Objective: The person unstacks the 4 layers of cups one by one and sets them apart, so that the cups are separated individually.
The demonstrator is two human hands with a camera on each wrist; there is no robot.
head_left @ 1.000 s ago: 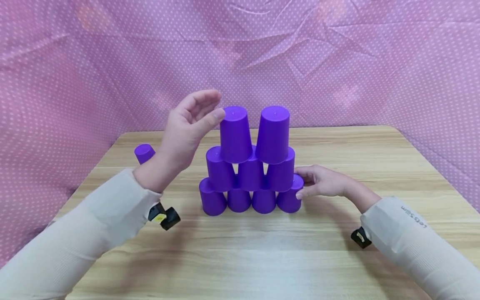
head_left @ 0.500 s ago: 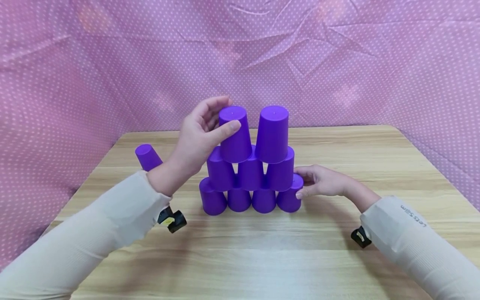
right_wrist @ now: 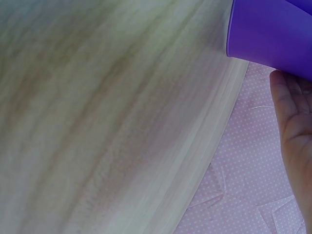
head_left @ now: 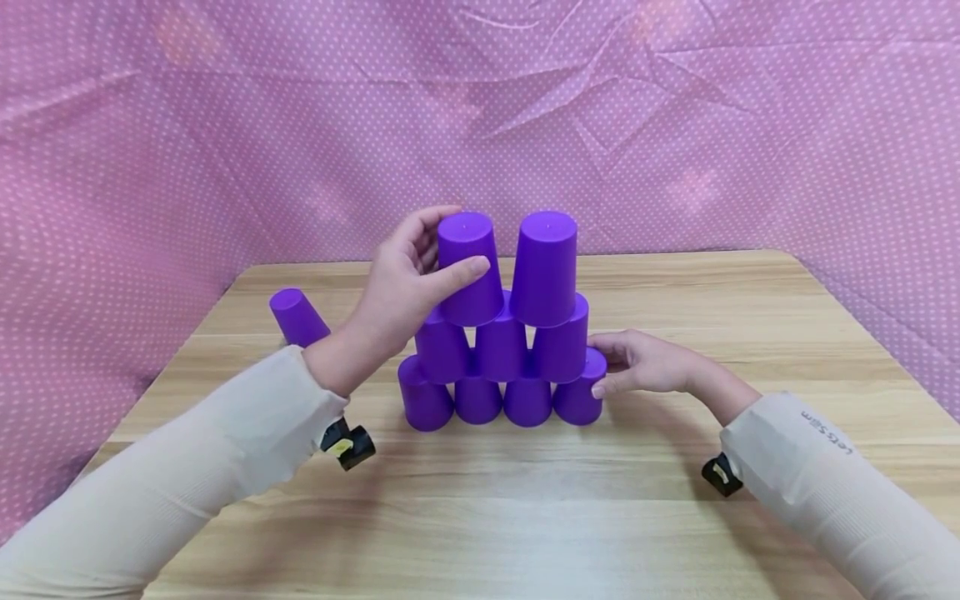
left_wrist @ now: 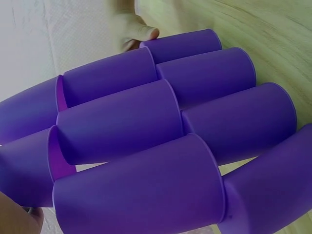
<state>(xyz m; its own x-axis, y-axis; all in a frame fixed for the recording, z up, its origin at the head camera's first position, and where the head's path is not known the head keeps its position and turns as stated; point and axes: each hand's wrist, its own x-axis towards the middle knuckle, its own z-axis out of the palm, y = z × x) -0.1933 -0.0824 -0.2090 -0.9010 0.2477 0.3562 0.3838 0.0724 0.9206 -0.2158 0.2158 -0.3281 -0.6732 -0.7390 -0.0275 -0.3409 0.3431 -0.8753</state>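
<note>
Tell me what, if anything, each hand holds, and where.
The left hand holds the top left cup by its side, thumb across the front. The right hand is at the bottom right cup, outer side; whether gripped, unclear.

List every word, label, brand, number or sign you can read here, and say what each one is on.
"LetsSlim", upside down on the right sleeve; small, so spelling is likely rather than certain.
Yellow patch on the left wrist's device: too small to read.
Pale mark on the right wrist's device: too small to read.
Purple cups: no lettering visible.
</note>
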